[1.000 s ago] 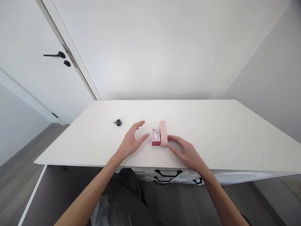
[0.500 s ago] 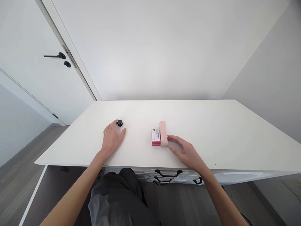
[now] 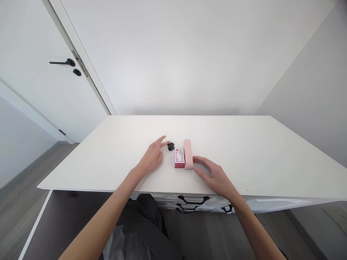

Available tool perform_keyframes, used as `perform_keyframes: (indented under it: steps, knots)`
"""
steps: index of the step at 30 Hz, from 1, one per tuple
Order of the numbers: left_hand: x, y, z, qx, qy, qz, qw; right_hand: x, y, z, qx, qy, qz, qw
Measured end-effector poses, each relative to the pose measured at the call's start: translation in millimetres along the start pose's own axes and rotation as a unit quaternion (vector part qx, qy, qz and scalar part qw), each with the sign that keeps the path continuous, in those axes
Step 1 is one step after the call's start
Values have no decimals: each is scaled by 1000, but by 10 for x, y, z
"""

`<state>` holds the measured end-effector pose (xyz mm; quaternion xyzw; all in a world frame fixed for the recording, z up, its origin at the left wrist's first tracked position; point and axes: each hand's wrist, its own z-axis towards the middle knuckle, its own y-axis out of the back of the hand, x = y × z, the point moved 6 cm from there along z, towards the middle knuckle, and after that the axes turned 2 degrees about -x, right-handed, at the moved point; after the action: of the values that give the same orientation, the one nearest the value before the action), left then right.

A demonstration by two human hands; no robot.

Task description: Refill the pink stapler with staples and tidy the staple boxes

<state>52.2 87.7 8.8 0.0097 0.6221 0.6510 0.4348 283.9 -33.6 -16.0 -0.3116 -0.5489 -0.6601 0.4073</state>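
My left hand (image 3: 152, 157) rests low over the white tabletop, a couple of fingers stretched out. One fingertip touches a small black object (image 3: 171, 146), which looks like a staple remover. Just right of it lie flat red-and-white boxes (image 3: 179, 158), stacked, with a small silvery piece on top. Against their right side stands a pink stapler (image 3: 188, 154), its long side pointing away from me. My right hand (image 3: 211, 174) is beside the stapler, thumb and fingers apart, fingertips at its right side without wrapping round it.
The white tabletop (image 3: 230, 144) runs back to a white wall. Below its front edge are drawers with black handles (image 3: 193, 199). A white door with a black lever handle (image 3: 62, 63) is at the left. My legs in dark trousers are under the table.
My left hand has moved right, and the small black object has slid with it from the left to beside the boxes. My right hand, the stapler and the boxes have stayed put.
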Motion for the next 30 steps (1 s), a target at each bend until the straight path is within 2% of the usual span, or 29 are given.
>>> perform_keyframes:
  steps: [6,12,18,23,27,30]
  knots:
    - [-188,-103,134,15,-29,-19,999,24,3,10,-1,6,1,1000]
    - [-265,-169,180,34,-15,-41,998,18,-4,11,-1,11,3,1000]
    - [-251,-175,169,1,-22,-97,995,10,0,15,-5,14,0,1000]
    - [65,-21,38,-50,36,-27,998,9,-2,10,-5,7,-2,1000]
    - [440,226,-144,-70,54,81,993,-17,-6,-1,-11,7,-1,1000]
    - [738,426,-319,-62,57,156,984,-13,33,-22,-48,21,-5,999]
